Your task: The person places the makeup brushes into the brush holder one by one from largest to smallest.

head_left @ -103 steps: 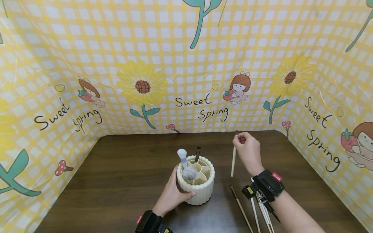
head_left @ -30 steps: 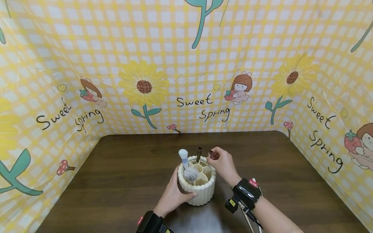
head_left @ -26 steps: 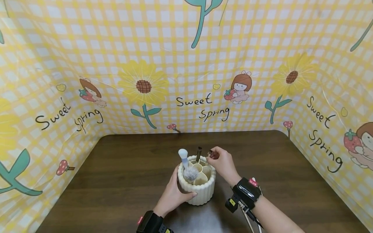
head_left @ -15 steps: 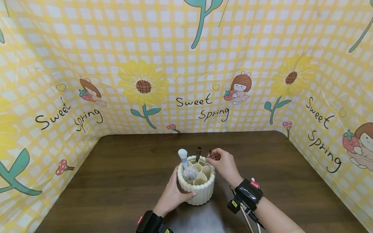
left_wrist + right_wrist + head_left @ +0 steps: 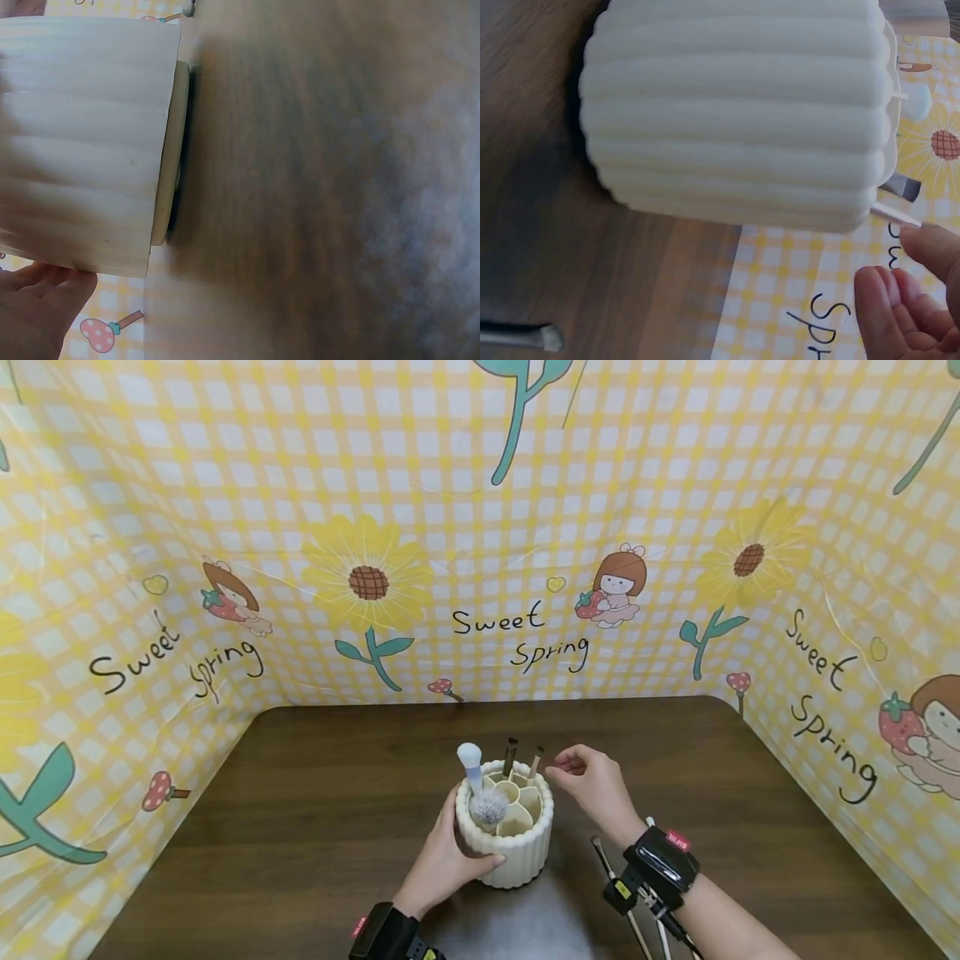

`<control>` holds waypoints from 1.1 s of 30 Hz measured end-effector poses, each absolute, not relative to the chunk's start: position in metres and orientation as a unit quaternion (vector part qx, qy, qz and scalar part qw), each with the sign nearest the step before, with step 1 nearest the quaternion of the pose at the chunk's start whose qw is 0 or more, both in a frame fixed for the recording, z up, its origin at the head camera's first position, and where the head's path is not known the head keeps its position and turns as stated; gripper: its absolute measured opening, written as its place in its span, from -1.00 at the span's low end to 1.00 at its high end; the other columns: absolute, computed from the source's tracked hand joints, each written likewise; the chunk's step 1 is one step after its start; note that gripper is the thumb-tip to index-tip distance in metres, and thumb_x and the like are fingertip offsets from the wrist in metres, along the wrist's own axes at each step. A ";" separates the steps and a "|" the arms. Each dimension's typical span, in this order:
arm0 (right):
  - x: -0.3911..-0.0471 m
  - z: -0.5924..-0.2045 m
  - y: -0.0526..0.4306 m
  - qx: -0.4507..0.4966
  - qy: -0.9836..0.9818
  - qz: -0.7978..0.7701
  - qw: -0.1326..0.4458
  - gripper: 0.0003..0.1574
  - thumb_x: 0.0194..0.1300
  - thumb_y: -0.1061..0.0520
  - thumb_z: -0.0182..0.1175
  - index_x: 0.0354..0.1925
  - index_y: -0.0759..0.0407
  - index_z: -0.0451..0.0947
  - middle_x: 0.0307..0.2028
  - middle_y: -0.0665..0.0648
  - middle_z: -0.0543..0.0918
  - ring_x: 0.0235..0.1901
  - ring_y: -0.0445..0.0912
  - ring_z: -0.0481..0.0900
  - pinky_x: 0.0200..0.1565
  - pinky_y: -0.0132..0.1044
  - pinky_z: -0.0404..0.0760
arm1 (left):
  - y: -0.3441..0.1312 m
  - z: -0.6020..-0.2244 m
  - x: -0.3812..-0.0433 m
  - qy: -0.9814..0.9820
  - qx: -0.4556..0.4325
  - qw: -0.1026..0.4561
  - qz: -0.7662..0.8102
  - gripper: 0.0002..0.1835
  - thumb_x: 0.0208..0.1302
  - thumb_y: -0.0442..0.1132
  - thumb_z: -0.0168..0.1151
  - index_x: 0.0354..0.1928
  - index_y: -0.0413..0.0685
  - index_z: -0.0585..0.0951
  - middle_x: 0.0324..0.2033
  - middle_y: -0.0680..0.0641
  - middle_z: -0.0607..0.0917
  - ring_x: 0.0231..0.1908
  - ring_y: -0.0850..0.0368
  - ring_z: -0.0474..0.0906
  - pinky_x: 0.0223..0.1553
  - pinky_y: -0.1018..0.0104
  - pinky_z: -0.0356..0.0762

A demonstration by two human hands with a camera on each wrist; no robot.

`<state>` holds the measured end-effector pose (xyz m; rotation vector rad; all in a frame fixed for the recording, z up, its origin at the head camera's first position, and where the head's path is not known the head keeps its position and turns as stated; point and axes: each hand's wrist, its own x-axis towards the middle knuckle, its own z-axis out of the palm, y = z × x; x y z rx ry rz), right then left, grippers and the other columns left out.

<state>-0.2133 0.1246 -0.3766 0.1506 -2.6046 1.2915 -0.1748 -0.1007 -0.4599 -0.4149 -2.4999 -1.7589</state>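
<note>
A cream ribbed makeup brush holder (image 5: pixel 522 860), divided into compartments, stands upright on the table. My left hand (image 5: pixel 442 867) grips its left side, thumb across the front and fingers behind. Inside are a white-topped brush (image 5: pixel 471 760), a grey fluffy brush (image 5: pixel 490 807), a dark brush (image 5: pixel 510 758) at the back and a thin pale-handled brush (image 5: pixel 536 765) at the right rear. Just right of the rim, my right hand (image 5: pixel 597 783) holds nothing, its fingers loosely bent. In the right wrist view, the thumb is close to the thin brush; whether they touch I cannot tell.
Several loose brushes lie on the table at front right, one with a dark tip (image 5: pixel 600 852); the right forearm and wrist camera partly hide them. Behind the brown table (image 5: pixel 322 793) hangs a yellow checked cloth (image 5: pixel 480 552).
My right hand carried the thin brush left to the holder, placed it in a right-rear compartment, then let go and drew back slightly right. My left hand has kept its grip.
</note>
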 end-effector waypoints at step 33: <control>-0.183 -0.443 0.181 0.005 -0.953 0.301 0.021 -0.70 -0.06 0.18 0.37 -0.76 0.18 0.50 -0.78 -0.06 0.45 -0.73 -0.22 0.31 -0.64 -0.36 0.31 | -0.101 -0.459 -0.173 -0.810 -0.141 0.031 -0.569 0.22 -0.23 0.15 0.48 0.44 0.19 -0.07 0.38 -0.14 0.18 0.34 -0.10 0.17 0.29 -0.18 0.14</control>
